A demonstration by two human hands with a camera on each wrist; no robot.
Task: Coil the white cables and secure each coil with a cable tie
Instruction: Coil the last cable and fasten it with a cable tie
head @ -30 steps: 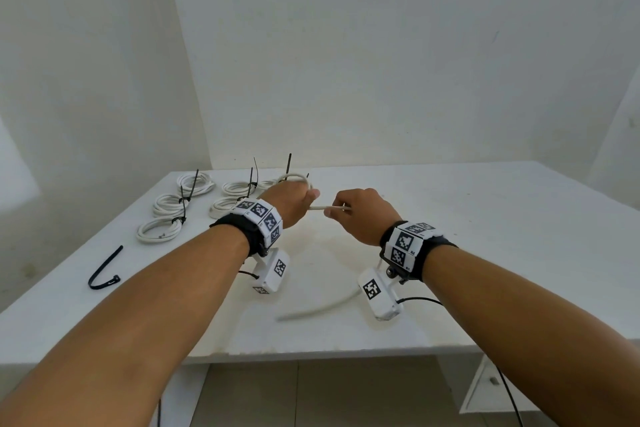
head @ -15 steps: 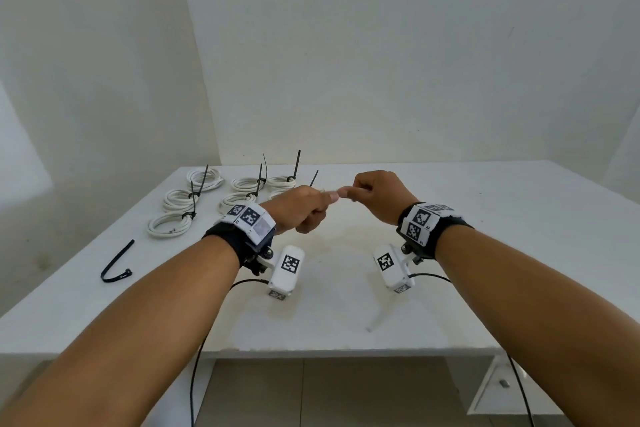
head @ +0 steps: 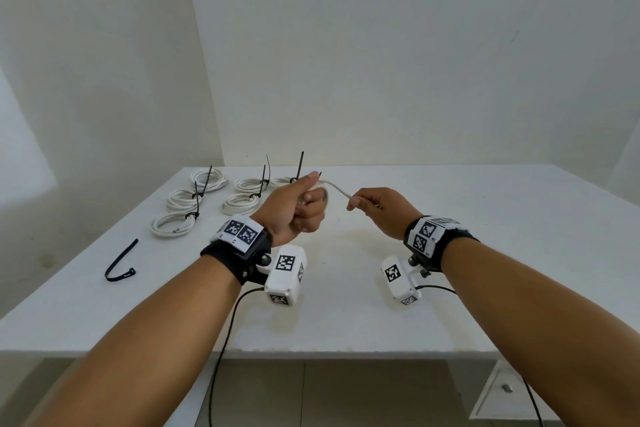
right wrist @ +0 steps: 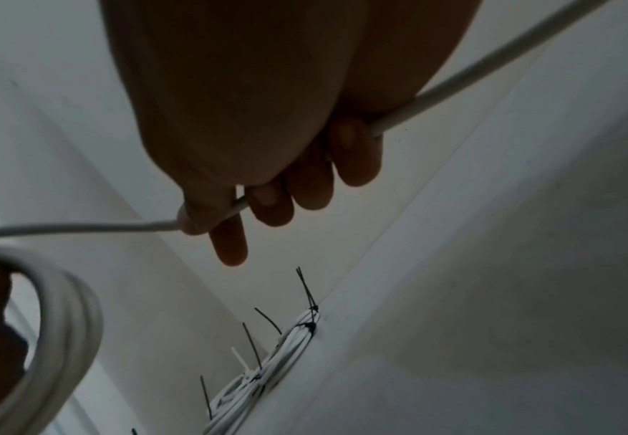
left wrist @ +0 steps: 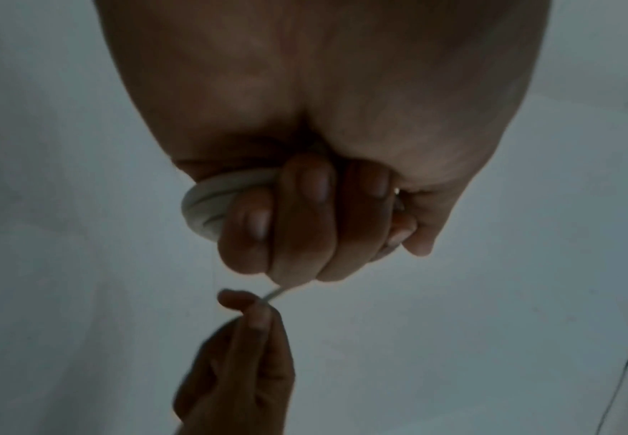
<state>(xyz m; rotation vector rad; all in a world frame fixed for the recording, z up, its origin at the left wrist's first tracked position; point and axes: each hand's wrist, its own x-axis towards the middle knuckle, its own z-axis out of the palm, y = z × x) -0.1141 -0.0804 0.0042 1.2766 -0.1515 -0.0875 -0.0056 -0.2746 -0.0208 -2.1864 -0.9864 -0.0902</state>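
My left hand is raised above the white table and grips a small coil of white cable, fingers curled round its loops. A short stretch of the same cable runs rightward to my right hand, which pinches it between thumb and fingers. In the right wrist view the cable passes through that hand and trails off behind it, and the coil shows at the lower left. A loose black cable tie lies on the table at the left.
Several finished white coils bound with black ties lie in two rows at the table's far left, their tie tails sticking up. White walls close the back and left. The table's front edge runs below my wrists.
My hands met fingertip to fingertip half a second ago and have drawn apart. The left hand has turned thumb-up with the coil. The cable tail has left the tabletop.
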